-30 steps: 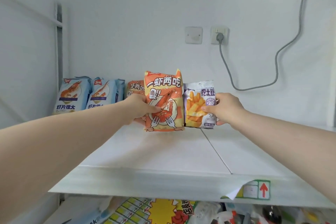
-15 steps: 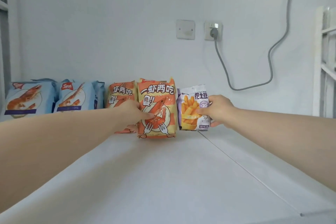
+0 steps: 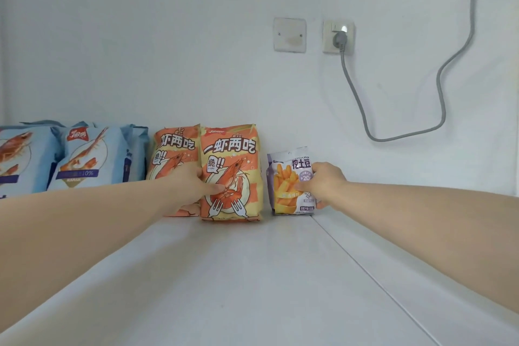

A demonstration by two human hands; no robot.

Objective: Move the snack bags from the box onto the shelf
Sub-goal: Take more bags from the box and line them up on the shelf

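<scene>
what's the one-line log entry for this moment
left hand grips orange shrimp bag | right hand grips purple fries bag | both upright on shelf

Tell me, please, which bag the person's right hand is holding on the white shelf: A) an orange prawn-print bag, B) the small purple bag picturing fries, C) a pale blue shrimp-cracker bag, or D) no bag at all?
B: the right hand pinches the right edge of the small purple bag picturing fries, which stands upright on the white shelf, while the left hand holds the orange prawn-print bag beside it.
</scene>
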